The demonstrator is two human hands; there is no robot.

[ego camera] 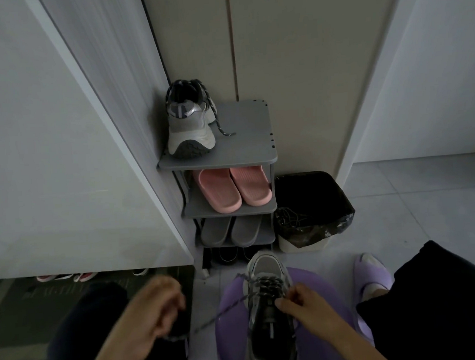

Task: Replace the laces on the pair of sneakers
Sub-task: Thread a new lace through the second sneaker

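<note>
A grey sneaker [268, 298] lies toe-away on a purple stool [228, 307] between my knees, with a speckled dark lace [220, 311] crossed through its eyelets. My left hand [153, 312] grips one end of that lace and holds it taut out to the left. My right hand [304, 301] pinches the lace at the shoe's right-side eyelets. The other grey sneaker [189, 124] stands heel-toward-me on the top shelf of a grey shoe rack [245, 151], its speckled lace hanging loose onto the shelf.
The rack holds pink slippers [234, 188] and grey slippers [231, 231] below. A bin with a black liner [311, 208] stands to its right, with dark laces over its rim. A white cabinet [61, 164] is at left. My foot in a purple slipper [371, 274] rests at right.
</note>
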